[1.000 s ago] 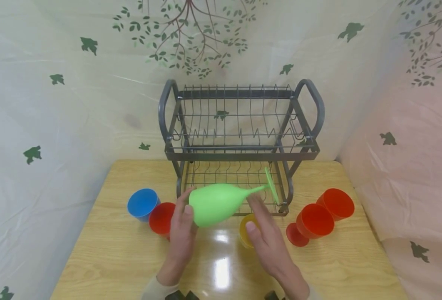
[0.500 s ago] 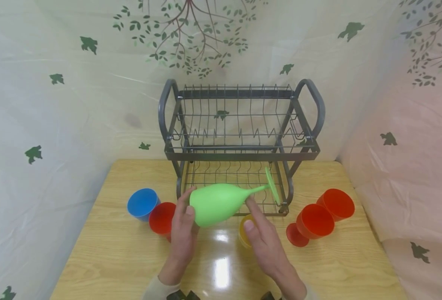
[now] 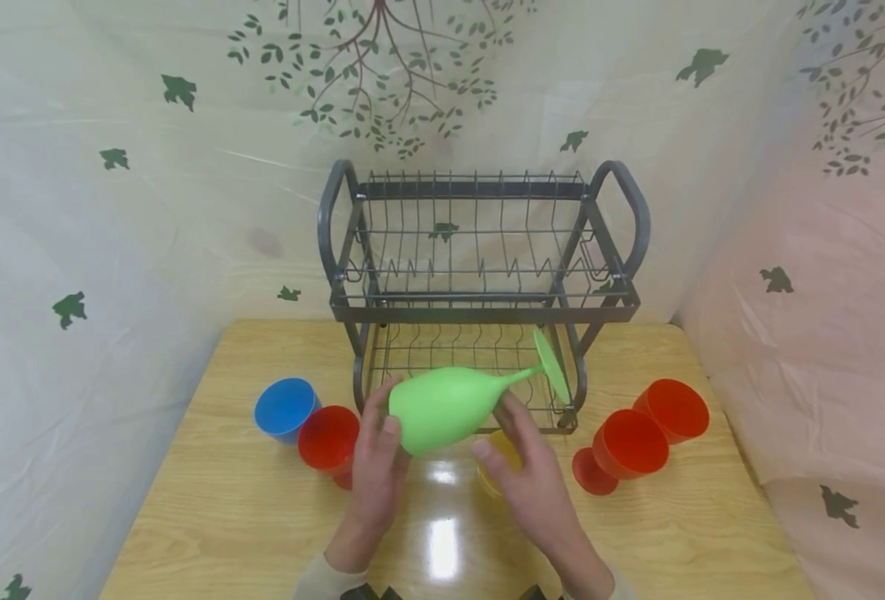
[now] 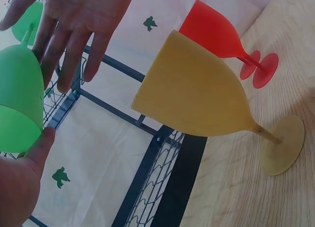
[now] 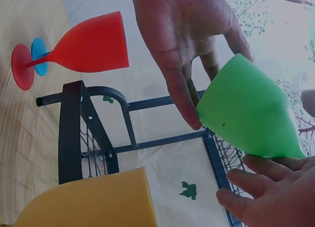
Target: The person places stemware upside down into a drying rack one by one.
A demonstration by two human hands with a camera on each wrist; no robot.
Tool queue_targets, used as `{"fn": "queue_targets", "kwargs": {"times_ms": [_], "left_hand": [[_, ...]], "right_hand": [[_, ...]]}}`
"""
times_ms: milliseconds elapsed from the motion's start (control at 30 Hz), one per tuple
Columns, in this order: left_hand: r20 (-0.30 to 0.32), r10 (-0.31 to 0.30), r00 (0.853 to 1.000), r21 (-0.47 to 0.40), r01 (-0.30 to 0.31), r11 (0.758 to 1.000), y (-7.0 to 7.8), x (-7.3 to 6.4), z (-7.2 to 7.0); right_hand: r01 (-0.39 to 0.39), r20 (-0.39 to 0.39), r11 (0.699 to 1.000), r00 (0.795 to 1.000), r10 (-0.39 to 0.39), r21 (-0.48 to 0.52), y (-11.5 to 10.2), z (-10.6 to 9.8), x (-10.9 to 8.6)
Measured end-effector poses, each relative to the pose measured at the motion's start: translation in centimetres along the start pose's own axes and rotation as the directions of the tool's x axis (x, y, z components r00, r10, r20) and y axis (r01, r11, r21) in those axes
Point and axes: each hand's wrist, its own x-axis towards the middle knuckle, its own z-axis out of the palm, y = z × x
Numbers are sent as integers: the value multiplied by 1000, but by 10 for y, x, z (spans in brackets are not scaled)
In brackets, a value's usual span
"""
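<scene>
A green plastic wine glass (image 3: 446,408) lies sideways in the air in the head view, its foot to the right. My left hand (image 3: 375,471) grips it at the rim end, thumb near and fingers behind. Under the stem end, my right hand (image 3: 534,483) touches the glass with extended fingers, thumb apart from it. In the left wrist view the right hand (image 4: 83,15) shows spread fingers. A yellow wine glass (image 4: 197,89) stands upright on the table below, partly hidden by the right hand in the head view.
A dark two-tier dish rack (image 3: 487,313) stands behind the hands. A blue glass (image 3: 287,408) and a red glass (image 3: 328,440) are at the left of the wooden table (image 3: 210,517). Two red glasses, one nearer (image 3: 630,443) and one farther (image 3: 675,408), stand at the right.
The green glass and my left hand have shifted slightly right. The glass's foot has turned a little, showing more of its face. My right thumb has moved slightly left.
</scene>
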Motion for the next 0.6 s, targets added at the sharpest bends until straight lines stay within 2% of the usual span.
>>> {"fn": "queue_targets", "kwargs": {"times_ms": [167,367,600], "left_hand": [[-7,10,1000,33,-10,999,0,-1,3],[-24,-11,1000,122,14,992,-1,-2,6],[-9,-19,1000,130,20,991,-1,-2,8]], "right_hand": [[-38,-28,999,999,39,22,-2,1,0],[-44,-59,991,997,52,127,-1,2,2],[-25,-89,982,995,42,186,0,3,4]]}}
